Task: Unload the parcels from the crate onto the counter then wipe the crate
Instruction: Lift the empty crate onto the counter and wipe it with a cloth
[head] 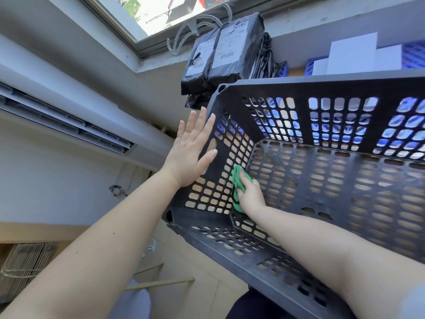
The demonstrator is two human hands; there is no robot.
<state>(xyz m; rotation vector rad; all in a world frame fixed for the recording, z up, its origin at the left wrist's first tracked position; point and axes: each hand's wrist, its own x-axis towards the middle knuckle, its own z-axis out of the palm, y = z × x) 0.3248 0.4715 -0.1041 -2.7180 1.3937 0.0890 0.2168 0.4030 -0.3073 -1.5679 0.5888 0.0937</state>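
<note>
Green cloth (239, 180) bunched in the right hand (250, 195), fingers curled round it, and it's rubbing the inside of the crate (299, 180) low at the end wall, about eight o'clock on the crate floor. Left hand (192, 148) is flat, fingers straight, pressed to the outside of that same wall, likely bracing it against the scrubbing. Crate looks emptied; the black parcels (220, 56) are stacked beyond its far corner at eleven o'clock, under the window.
</note>
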